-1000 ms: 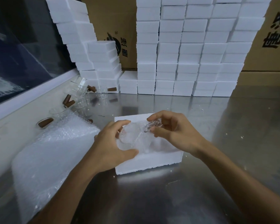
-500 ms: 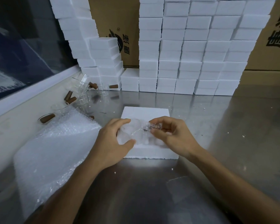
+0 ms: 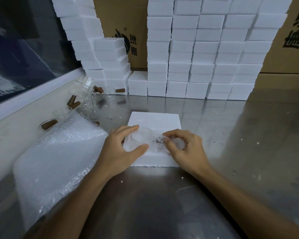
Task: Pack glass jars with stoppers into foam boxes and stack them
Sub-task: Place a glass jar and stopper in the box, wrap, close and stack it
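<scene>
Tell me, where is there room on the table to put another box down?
Bare table lies right of the foam box, before the stacks, and also near the arms. The left side is crowded: bubble wrap, with jars and corks behind it.

left hand (image 3: 121, 149) fingers spread and curled, right hand (image 3: 185, 149) fingertips pinched together

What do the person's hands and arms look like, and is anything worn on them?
Both are bare. The left hand and right hand wear no gloves, and no ring, watch or bracelet shows. No sleeve reaches either forearm as far as the picture shows. The fingers have short nails.
</scene>
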`<state>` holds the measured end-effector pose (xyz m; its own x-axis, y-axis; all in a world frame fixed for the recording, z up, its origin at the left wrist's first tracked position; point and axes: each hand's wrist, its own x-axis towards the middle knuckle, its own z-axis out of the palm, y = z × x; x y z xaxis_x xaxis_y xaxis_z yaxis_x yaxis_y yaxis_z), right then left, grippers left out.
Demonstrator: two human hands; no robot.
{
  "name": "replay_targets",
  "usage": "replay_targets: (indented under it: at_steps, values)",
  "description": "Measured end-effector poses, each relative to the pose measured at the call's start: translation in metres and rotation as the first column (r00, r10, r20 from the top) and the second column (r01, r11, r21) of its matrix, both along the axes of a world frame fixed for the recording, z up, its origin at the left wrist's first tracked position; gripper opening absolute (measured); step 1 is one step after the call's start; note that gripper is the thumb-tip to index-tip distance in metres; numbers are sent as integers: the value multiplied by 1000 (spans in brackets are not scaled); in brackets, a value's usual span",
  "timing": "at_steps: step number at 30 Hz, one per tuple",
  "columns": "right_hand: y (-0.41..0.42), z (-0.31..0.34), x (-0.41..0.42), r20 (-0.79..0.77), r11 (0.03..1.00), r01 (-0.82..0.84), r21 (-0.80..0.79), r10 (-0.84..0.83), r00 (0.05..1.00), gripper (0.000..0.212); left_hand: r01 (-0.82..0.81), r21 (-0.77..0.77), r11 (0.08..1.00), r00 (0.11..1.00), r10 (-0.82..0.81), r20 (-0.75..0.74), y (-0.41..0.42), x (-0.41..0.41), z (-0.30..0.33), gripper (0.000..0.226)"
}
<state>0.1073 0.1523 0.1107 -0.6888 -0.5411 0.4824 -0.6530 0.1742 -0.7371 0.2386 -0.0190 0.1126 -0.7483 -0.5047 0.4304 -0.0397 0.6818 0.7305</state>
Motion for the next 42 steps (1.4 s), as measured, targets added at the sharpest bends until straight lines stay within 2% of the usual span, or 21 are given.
replay_targets:
  at_steps: [3,10,13,15,17,20,23,25,27,28,29,32,34,37,42]
  values:
    - [0,0,-1,16,999,-32,7,32,999,14,14,42,999,1000,-13,-17,-1,1,0,61]
    - [1,-3,-2,-66,998,-19,52,22,998,16,-37,-23,999,996,35,-80,3,1,-2,67]
    - [2,-3,0,-58,1000,-7,0,7,998,22,-26,-48,998,997,23,-73,4,2,-3,70]
    - [3,-3,1,-21,995,42,-91,-44,999,34,-24,-57,998,999,22,-46,5,1,-5,75]
    - [3,-2,-2,106,985,113,-134,-99,989,44,-27,77,997,999,28,-17,6,-1,-5,80]
    - [2,1,-9,392,986,132,-106,-81,916,48,-38,309,950,999,27,40,4,-6,-3,97]
    - [2,0,-13,480,987,83,-139,-6,877,44,8,440,898,1000,-18,17,6,-9,1,99]
    - [4,2,-17,549,973,75,-219,60,834,44,31,515,857,997,8,-73,5,-10,4,78]
    - [7,4,-21,635,946,90,-310,136,761,44,62,548,834,983,45,-180,4,-8,7,45]
    - [8,5,-24,666,926,88,-366,195,720,43,82,558,826,971,60,-231,2,-6,10,31]
    - [10,6,-26,692,896,80,-438,279,666,39,101,549,830,959,66,-275,2,-5,13,26]
    - [16,8,-32,741,773,139,-619,515,431,30,166,483,860,925,35,-379,3,2,24,31]
    - [20,9,-36,743,722,207,-660,586,325,26,226,468,854,894,10,-448,5,6,32,30]
    - [23,11,-39,742,708,235,-666,600,298,18,277,473,837,865,-3,-501,7,10,41,31]
    - [20,11,-33,745,756,119,-644,583,324,18,253,453,855,874,-1,-487,12,9,42,30]
